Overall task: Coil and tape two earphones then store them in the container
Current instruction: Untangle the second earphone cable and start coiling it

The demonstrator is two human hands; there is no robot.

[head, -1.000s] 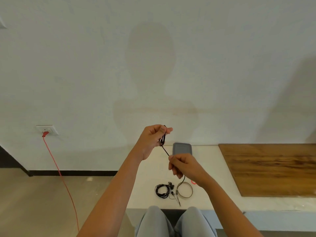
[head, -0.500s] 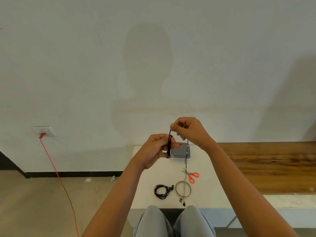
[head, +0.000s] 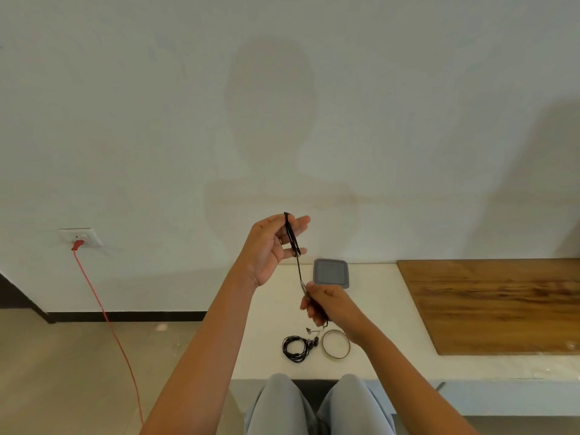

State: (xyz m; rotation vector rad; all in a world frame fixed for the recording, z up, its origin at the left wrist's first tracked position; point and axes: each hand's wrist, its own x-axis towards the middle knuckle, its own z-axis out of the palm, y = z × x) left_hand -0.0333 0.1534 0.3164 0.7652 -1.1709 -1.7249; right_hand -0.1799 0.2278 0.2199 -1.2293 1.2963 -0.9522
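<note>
**Both hands engaged, arms extended forward**

The left hand [head: 271, 246] is raised above the right, with the forearm angled up from the lower left and the palm turned rightward. Its forefinger points out, while the thumb and other fingers curl in and hold loops of the earphone cord [head: 298, 268]. The right hand [head: 326, 301] sits lower, back uppermost, fingers curled, pinching the same cord. The cord runs taut between the hands, which are apart.

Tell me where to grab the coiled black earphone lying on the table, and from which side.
Pinch the left arc of the coiled earphone, coming from above and slightly left. It lies flat on the white table, so the grip must straddle the bundled loops there. Its earbuds stick out on the right, close to the tape roll, which crowds that side.
</note>
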